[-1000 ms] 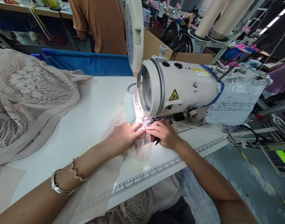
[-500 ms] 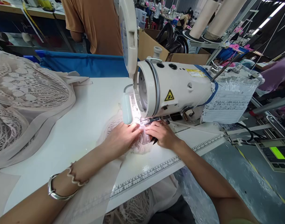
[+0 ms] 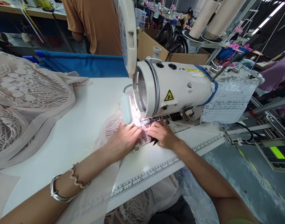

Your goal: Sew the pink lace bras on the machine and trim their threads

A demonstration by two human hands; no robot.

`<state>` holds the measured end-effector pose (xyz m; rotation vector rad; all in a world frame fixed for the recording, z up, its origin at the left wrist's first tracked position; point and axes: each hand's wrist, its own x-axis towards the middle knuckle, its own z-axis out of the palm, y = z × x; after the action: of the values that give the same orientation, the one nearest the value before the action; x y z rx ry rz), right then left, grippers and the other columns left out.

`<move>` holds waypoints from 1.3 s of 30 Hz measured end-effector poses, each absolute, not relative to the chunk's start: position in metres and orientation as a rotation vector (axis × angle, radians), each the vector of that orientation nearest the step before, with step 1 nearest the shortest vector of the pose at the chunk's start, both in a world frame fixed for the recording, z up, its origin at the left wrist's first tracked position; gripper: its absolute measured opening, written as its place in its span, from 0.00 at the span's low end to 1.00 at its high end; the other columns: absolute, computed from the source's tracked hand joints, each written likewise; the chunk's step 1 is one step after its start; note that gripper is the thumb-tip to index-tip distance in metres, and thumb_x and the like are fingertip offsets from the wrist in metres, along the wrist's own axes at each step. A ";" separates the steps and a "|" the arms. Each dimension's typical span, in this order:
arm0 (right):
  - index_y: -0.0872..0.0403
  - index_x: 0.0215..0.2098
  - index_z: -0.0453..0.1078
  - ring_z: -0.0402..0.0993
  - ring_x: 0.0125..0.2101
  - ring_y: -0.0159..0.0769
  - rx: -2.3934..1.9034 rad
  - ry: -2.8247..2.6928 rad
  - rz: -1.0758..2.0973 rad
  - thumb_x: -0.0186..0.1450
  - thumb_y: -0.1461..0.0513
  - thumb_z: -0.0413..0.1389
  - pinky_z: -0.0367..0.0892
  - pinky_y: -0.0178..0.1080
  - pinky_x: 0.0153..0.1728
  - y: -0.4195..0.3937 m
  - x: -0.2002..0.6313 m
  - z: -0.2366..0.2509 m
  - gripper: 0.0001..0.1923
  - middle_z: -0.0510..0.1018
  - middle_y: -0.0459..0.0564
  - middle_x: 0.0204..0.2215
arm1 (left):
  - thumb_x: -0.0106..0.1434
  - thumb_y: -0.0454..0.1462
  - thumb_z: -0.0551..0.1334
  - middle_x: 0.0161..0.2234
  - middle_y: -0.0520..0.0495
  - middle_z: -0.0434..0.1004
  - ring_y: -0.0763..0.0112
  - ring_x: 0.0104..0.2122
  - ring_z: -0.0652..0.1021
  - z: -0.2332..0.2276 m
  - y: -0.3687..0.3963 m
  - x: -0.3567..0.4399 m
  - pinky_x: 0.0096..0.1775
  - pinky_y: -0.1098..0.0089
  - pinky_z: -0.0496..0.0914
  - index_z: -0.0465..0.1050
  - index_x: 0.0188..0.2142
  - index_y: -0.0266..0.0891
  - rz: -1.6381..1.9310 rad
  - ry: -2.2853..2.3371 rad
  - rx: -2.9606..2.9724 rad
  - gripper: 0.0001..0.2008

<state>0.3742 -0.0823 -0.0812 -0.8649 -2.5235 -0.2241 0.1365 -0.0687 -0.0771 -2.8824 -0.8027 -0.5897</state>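
Note:
A white sewing machine (image 3: 177, 88) stands on the white table (image 3: 81, 124), its lamp (image 3: 127, 109) lighting the needle area. Under the needle lies a piece of pale lace fabric (image 3: 112, 127). My left hand (image 3: 125, 138) presses flat on the lace just left of the needle. My right hand (image 3: 162, 134) pinches the lace edge on the right side, with a dark pointed tool (image 3: 155, 142) sticking out beneath the fingers. A silver bangle (image 3: 57, 193) sits on my left wrist.
A heap of lace garments (image 3: 23, 102) fills the table's left. A ruler strip (image 3: 156, 169) runs along the front edge. A paper sheet in plastic (image 3: 228, 104) hangs off the machine. A person in an orange shirt (image 3: 98, 25) stands behind a blue bin (image 3: 86, 63).
The lace has slid further under the needle and away from me, so less of it lies in front of my hands. Both hands stay at the needle.

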 end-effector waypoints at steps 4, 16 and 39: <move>0.54 0.44 0.76 0.74 0.41 0.41 -0.904 -2.503 -0.224 0.68 0.74 0.45 0.70 0.44 0.41 -0.081 0.374 -0.083 0.20 0.84 0.51 0.39 | 0.72 0.31 0.52 0.45 0.38 0.80 0.53 0.43 0.76 -0.075 -0.072 0.137 0.34 0.60 0.60 0.71 0.52 0.34 -0.534 -0.823 -2.848 0.13; 0.55 0.44 0.76 0.75 0.45 0.42 -0.894 -2.467 -0.093 0.71 0.70 0.48 0.73 0.45 0.44 -0.080 0.376 -0.086 0.15 0.83 0.54 0.45 | 0.65 0.24 0.52 0.45 0.39 0.77 0.57 0.43 0.74 -0.082 -0.072 0.139 0.46 0.58 0.66 0.71 0.54 0.34 -0.531 -0.676 -3.004 0.20; 0.54 0.36 0.72 0.75 0.40 0.39 -0.872 -2.393 -0.137 0.65 0.77 0.44 0.71 0.40 0.37 -0.080 0.376 -0.080 0.19 0.84 0.50 0.42 | 0.70 0.27 0.46 0.53 0.43 0.77 0.56 0.51 0.76 -0.073 -0.040 0.124 0.59 0.48 0.59 0.73 0.53 0.42 -0.585 -0.915 -3.127 0.22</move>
<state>0.3755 -0.0802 -0.0797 -0.8720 -2.3926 -0.1374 0.1243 -0.0401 -0.0727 -3.1269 -0.9146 -0.5852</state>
